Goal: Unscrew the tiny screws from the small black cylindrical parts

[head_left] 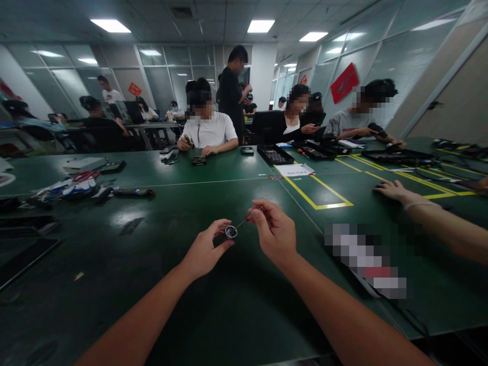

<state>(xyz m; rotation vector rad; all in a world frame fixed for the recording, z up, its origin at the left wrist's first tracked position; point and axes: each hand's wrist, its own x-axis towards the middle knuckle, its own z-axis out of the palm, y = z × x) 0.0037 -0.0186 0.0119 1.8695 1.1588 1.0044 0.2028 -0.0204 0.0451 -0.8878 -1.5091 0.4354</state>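
Over the green table [160, 284], I see the left hand [204, 250] pinching a small round part [231, 232] in its fingertips, while the right hand [277, 235] grips a thin tool [241, 222] slanting toward it; I can't tell whether they touch. A loose pinch could let the part twist, and an angled push might skid into the left fingertips.

The small round part [231, 232] sits in the left hand [206, 250], above the middle of the bench [229, 315]. The thin tool [241, 223] extends from the right hand [278, 235] to the part. Toward the bench's left, the scissors [86, 176] lie behind and left of the barrel tool [133, 192]; the flat panel [25, 262] lies before both. Near the far edge, two trays [282, 162] stand right of the phone [247, 151].
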